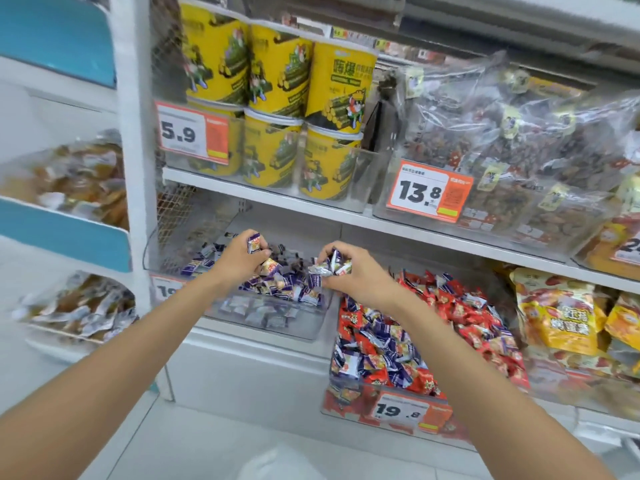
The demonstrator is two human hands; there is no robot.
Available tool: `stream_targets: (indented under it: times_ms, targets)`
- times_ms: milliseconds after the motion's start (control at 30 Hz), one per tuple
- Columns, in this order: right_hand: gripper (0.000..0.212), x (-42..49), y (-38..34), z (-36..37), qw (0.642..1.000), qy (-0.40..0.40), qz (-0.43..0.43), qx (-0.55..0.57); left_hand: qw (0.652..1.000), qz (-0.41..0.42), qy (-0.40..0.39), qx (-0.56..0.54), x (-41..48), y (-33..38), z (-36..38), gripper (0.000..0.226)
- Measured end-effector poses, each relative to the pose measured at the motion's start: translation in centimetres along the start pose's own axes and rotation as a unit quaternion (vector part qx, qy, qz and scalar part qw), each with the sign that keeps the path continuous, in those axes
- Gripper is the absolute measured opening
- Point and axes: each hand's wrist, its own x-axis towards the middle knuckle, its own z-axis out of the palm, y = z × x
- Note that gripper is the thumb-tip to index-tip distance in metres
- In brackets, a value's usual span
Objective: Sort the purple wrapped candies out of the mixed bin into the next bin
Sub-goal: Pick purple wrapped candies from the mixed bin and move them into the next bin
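Note:
Two clear bins stand side by side on the lowest shelf. The right one, the mixed bin, holds red and purple wrapped candies. The left bin holds purple wrapped candies only. My left hand hovers over the left bin and grips several purple candies. My right hand is over the gap between the bins, at the left bin's right edge, and grips a bunch of purple candies.
Above the bins a shelf carries yellow snack tubs and clear bags of dark dried fruit, with price tags 5.9 and 13.8. Yellow snack bags lie right of the mixed bin. A white upright post stands left, with more bagged goods beyond.

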Motion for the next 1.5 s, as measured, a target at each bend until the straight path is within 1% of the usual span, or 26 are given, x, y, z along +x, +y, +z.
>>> stream_targets:
  times_ms: [100,133,167,233,267,300,367,467,567,667,767,833,900,1000,1033,1100,1133,1167,1200,1233,1267,1333,1367,1433,1500]
  targets:
    - [0.028,5.2,0.0,2.9,0.999,-0.01,0.003,-0.039,0.999,-0.012,0.028,0.026,2.5,-2.1,-3.0,0.012]
    - [0.031,6.7,0.0,3.7,0.998,-0.013,0.008,-0.054,0.999,-0.015,0.034,0.03,3.2,-2.6,-3.8,0.01]
    - [0.039,8.0,0.2,4.3,0.997,-0.027,0.015,-0.071,0.999,-0.015,0.031,0.032,3.9,-3.2,-4.4,0.013]
    - [0.065,9.9,0.5,5.1,0.99,-0.08,0.03,-0.116,0.998,-0.011,0.001,0.065,4.7,-3.7,-5.2,0.031]
    - [0.074,10.6,0.8,5.2,0.985,-0.103,0.04,-0.131,0.995,-0.003,-0.014,0.095,4.9,-3.9,-5.4,0.04]
    - [0.076,10.9,0.8,5.2,0.983,-0.117,0.049,-0.134,0.992,0.005,-0.022,0.12,5.1,-4.2,-5.5,0.045]
    - [0.067,10.8,0.9,4.7,0.982,-0.108,0.054,-0.145,0.99,0.01,-0.024,0.135,5.0,-4.4,-5.4,0.043]
    - [0.047,8.3,0.5,2.7,0.985,-0.044,0.022,-0.165,0.992,0.022,-0.035,0.123,3.7,-3.8,-4.4,0.03]
    - [0.035,3.7,1.2,-0.4,0.987,0.024,0.016,-0.16,0.99,0.039,-0.079,0.114,1.6,-2.4,-2.2,0.018]
    - [0.028,-1.5,3.2,-3.9,0.983,0.075,0.042,-0.162,0.982,0.093,-0.109,0.12,-0.4,0.6,1.3,0.017]
    - [0.024,-5.8,5.9,-7.0,0.975,0.104,0.083,-0.178,0.975,0.15,-0.115,0.118,-2.0,4.4,5.5,0.016]
    - [0.022,-8.1,7.6,-8.7,0.971,0.116,0.105,-0.179,0.967,0.174,-0.138,0.128,-2.4,6.4,8.4,0.014]
    - [0.022,-9.9,9.0,-9.9,0.97,0.129,0.121,-0.169,0.958,0.176,-0.168,0.153,-2.3,7.6,11.2,0.016]
    - [0.022,-11.8,10.3,-11.2,0.97,0.153,0.128,-0.14,0.947,0.141,-0.202,0.207,-1.2,8.1,15.0,0.025]
    - [0.022,-12.3,10.7,-11.4,0.97,0.158,0.128,-0.132,0.94,0.127,-0.209,0.237,-0.7,8.2,16.0,0.031]
    - [0.02,-13.0,11.5,-11.7,0.969,0.162,0.126,-0.139,0.918,0.126,-0.208,0.313,0.4,8.4,17.6,0.044]
    - [0.02,-13.3,11.8,-11.8,0.969,0.162,0.123,-0.142,0.898,0.133,-0.211,0.362,0.7,8.4,18.4,0.05]
    - [0.019,-13.6,12.2,-11.8,0.97,0.161,0.119,-0.139,0.87,0.143,-0.216,0.419,0.9,8.3,19.1,0.053]
    - [0.019,-13.8,12.5,-11.7,0.971,0.161,0.116,-0.133,0.843,0.154,-0.213,0.47,1.0,8.2,19.7,0.053]
    - [0.02,-14.1,12.9,-11.8,0.972,0.162,0.114,-0.125,0.83,0.163,-0.201,0.495,1.0,8.0,20.2,0.047]
    - [0.02,-14.4,13.2,-11.7,0.973,0.164,0.111,-0.116,0.834,0.167,-0.188,0.491,1.0,8.0,20.5,0.039]
    - [0.022,-15.0,13.6,-11.9,0.974,0.172,0.102,-0.105,0.877,0.166,-0.163,0.42,0.9,8.1,20.2,0.019]
    - [0.023,-15.2,13.8,-11.9,0.974,0.175,0.097,-0.104,0.898,0.168,-0.16,0.373,0.8,8.2,19.9,0.014]
    - [0.024,-15.4,14.2,-12.0,0.975,0.175,0.096,-0.098,0.92,0.16,-0.183,0.307,0.5,8.7,19.4,0.026]
    - [0.023,-15.3,14.1,-11.9,0.976,0.17,0.098,-0.1,0.913,0.143,-0.23,0.304,0.1,9.0,19.5,0.034]
